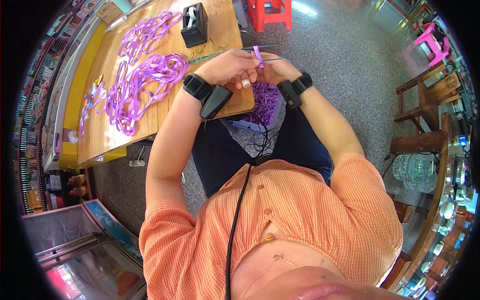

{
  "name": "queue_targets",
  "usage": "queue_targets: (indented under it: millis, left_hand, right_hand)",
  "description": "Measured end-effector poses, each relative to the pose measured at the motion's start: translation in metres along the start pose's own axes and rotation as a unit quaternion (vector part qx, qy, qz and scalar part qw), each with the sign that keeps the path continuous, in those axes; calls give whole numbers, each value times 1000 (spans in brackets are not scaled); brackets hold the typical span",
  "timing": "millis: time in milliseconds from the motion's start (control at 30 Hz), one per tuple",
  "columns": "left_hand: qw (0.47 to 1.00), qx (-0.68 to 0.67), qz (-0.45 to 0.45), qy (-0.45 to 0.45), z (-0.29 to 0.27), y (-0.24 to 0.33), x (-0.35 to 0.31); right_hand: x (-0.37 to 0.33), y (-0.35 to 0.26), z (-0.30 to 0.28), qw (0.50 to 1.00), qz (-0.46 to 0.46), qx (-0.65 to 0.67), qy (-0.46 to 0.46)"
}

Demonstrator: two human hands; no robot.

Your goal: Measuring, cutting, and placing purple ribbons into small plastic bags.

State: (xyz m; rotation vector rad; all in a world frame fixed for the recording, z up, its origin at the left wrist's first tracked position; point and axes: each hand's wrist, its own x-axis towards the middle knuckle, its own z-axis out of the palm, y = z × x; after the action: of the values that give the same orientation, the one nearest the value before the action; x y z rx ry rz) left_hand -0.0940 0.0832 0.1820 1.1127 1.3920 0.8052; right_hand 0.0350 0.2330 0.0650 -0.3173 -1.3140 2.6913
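Note:
Both my hands meet just past the table's right corner. My left hand is closed in a pinch at a short purple ribbon, and a whitish wrap covers one fingertip. Close against it, my right hand has its fingers curled, partly hidden behind the ribbon. A thin grey rod crosses the right hand from the ribbon; what those fingers grip cannot be made out. Another thin dark rod sticks out beyond the hands. Below them, a plastic bin holds many purple ribbon pieces.
Loops of purple ribbon are spread over the wooden table, beside a black tape dispenser. A red stool stands beyond. Wooden chairs and large clear bottles are at right. A black cable hangs down my front.

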Motion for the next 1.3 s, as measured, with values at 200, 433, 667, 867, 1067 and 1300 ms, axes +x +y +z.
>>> queue_targets:
  millis: [200, 433, 667, 867, 1067, 1300]
  left_hand:
    - [1000, 7, 0, 1, -1, -1, 1]
    - [1000, -6, -7, -6, -3, -3, 2]
    - [1000, 9, -8, -1, 0, 0, 1]
    - [1000, -5, 0, -5, -1, -1, 1]
    - [1000, -13, 6, 4, -7, -3, 3]
    - [1000, 6, 11, 19, 3, 3, -4]
  right_hand:
    - [-4, -3, -2, 999, -16, -24, 44]
    - [-17, -32, 19, 999, -12, 43, 25]
    - [-16, -35, 23, 996, 44, 46, 57]
    - [-9, -16, 3, 998, 15, 52, -17]
    - [1, 15, -8, 997, -50, 63, -3]
    - [0, -6, 2, 995, -46, 69, -58]
